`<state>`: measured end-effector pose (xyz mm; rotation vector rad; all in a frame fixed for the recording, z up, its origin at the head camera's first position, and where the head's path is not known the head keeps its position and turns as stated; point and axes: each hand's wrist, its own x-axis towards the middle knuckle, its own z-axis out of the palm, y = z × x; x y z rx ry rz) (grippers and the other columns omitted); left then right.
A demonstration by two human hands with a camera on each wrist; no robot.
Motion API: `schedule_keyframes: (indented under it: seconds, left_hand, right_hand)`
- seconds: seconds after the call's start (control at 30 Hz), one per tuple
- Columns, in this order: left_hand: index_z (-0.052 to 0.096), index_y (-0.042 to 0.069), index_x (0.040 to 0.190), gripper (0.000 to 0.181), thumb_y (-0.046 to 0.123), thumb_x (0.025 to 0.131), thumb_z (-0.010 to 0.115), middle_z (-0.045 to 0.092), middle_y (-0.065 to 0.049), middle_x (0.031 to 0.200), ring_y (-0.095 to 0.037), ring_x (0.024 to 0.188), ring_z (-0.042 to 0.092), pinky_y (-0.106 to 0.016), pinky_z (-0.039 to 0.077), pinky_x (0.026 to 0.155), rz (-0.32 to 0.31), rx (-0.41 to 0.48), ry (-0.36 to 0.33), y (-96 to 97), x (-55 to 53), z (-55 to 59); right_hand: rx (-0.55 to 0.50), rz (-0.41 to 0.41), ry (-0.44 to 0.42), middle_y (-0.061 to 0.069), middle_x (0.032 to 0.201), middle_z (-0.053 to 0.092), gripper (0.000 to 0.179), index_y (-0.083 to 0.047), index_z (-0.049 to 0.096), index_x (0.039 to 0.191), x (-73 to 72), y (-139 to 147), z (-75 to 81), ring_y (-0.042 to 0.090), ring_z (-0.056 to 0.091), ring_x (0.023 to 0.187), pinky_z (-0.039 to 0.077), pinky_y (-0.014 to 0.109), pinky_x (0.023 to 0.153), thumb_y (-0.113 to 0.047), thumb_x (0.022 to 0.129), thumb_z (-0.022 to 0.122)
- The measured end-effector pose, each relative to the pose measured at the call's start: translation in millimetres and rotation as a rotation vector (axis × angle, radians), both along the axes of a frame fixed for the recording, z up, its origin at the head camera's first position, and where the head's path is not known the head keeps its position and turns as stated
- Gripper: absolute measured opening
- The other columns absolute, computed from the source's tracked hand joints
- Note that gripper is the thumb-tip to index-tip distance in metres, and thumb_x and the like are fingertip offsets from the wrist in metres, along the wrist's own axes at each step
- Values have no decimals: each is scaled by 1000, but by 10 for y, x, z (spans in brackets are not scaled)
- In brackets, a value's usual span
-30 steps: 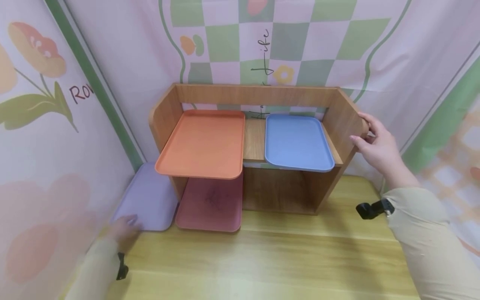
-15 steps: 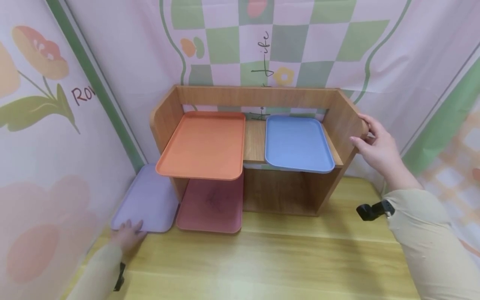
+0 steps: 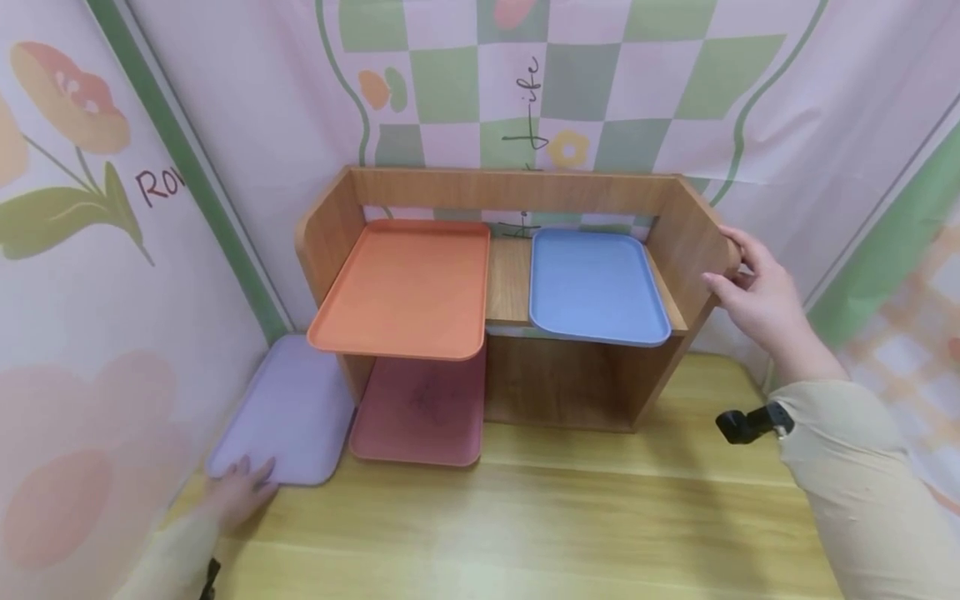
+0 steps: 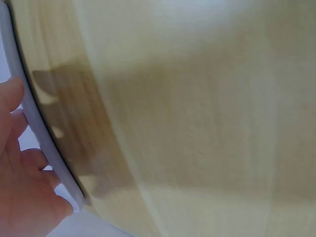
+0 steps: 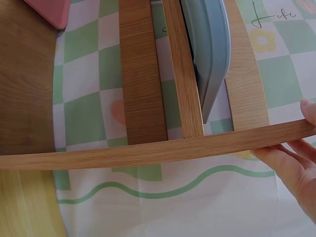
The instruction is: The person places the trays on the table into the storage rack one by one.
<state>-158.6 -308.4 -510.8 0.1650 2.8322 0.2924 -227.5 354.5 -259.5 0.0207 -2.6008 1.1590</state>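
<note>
A lilac tray (image 3: 288,408) lies on the table to the left of a small wooden shelf (image 3: 517,192). My left hand (image 3: 238,496) holds the tray's near edge, fingertips over the rim; in the left wrist view this hand (image 4: 29,173) sits against the rim (image 4: 47,133). With thumb and fingers on either side, my right hand (image 3: 761,292) grips the shelf's right side panel, also seen in the right wrist view, where part of the hand (image 5: 296,170) is cut off. An orange tray (image 3: 408,287) and a blue tray (image 3: 598,287) rest on the upper level.
A dark pink tray (image 3: 420,412) sits in the shelf's lower left compartment, its front sticking out onto the table (image 3: 525,525). Printed cloth (image 3: 442,83) hangs behind the shelf, and more hangs on the left (image 3: 67,333) and right.
My left hand has come onto the lilac tray's near edge, and the tray has slid a little toward me. My right hand keeps its place on the shelf.
</note>
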Motion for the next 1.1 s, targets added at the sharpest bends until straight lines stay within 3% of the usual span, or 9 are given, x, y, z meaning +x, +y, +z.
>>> schedule_keyframes:
  seconds: [0.23,0.47,0.77,0.87,1.1]
  left_hand:
    - [48,-4,133,55,36,94,52,29,-49,131,-67,118,30,-80,13,93,-13,-13,16,-79,145,-73]
    - [53,-3,129,52,34,93,55,34,-49,128,-66,115,34,-81,10,91,-19,-8,90,-120,343,-147]
    - [54,-3,129,51,32,92,57,35,-49,128,-68,115,32,-82,11,90,-9,6,100,-113,449,-84]
    - [56,-1,127,48,32,92,56,39,-47,127,-70,116,28,-82,11,89,-19,0,100,-108,448,-10]
    - [52,0,130,51,27,88,62,38,-48,124,-69,115,29,-80,22,88,-57,-26,232,-139,270,66]
  right_hand:
    - [7,1,17,30,148,29,65,-24,22,151,11,-14,5,55,40,120,42,2,57,-19,95,54]
    - [11,0,18,30,148,28,65,-25,22,151,11,-17,-3,55,39,121,42,1,58,-19,95,54]
    - [-11,-1,22,31,146,30,64,-31,24,150,9,-23,9,54,39,121,44,2,58,-19,95,54]
    - [-15,1,19,31,147,29,64,-31,24,150,6,-28,8,54,39,122,44,3,58,-19,95,55]
    - [-21,3,12,31,146,29,64,-32,24,150,-6,-16,-9,54,38,122,44,3,59,-19,95,54]
